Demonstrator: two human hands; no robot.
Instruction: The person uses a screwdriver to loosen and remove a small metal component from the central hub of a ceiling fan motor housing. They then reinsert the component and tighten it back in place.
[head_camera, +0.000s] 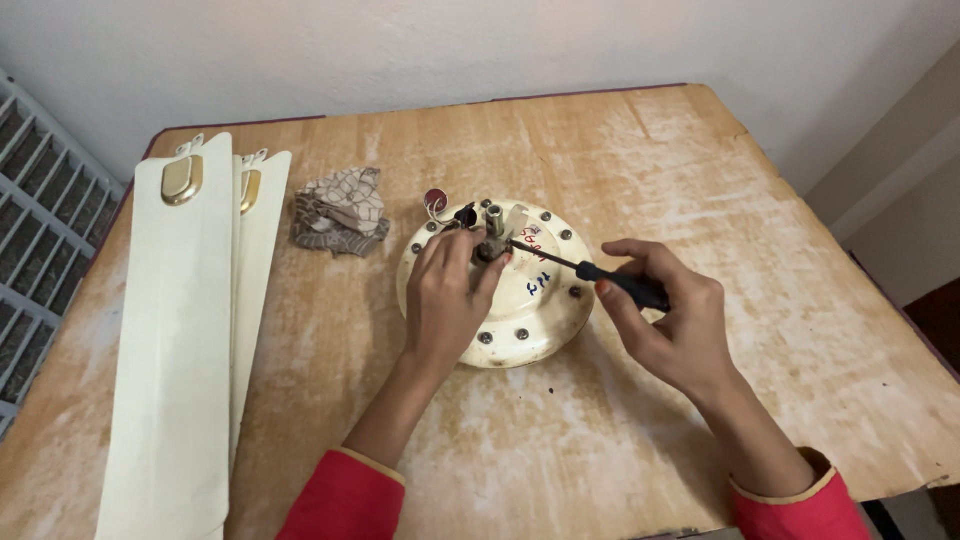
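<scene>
Table (760, 250): worn wooden top, pale scuffs, bearing everything below.
Fan blades (175, 340): cream, stacked flat along the left edge, long axis running near to far, gold brackets at the far ends, well apart from both hands.
Motor housing (520, 300): round, cream, ringed with small screws, near the table's centre, directly ahead between the two hands.
Cloth (340, 212): crumpled, patterned, just left of the housing, untouched.
Left hand (445, 295): resting over the housing's left half, fingers curled closed around the base of the shaft, steadying it.
Right hand (665, 315): off the housing's right rim, closed around the black handle of the screwdriver, thumb on top.
Screwdriver (590, 272): long axis slanting from lower right up to upper left, handle in the right hand, tip meeting the hub beside the left fingertips.
Shaft (494, 222): short metal stub, upright at the housing's far centre, up and left of the right-hand grip, nearer the left hand.
Capacitor and wires (437, 203): small dark round part with loose leads, just left of the shaft, beyond the left fingers.
</scene>
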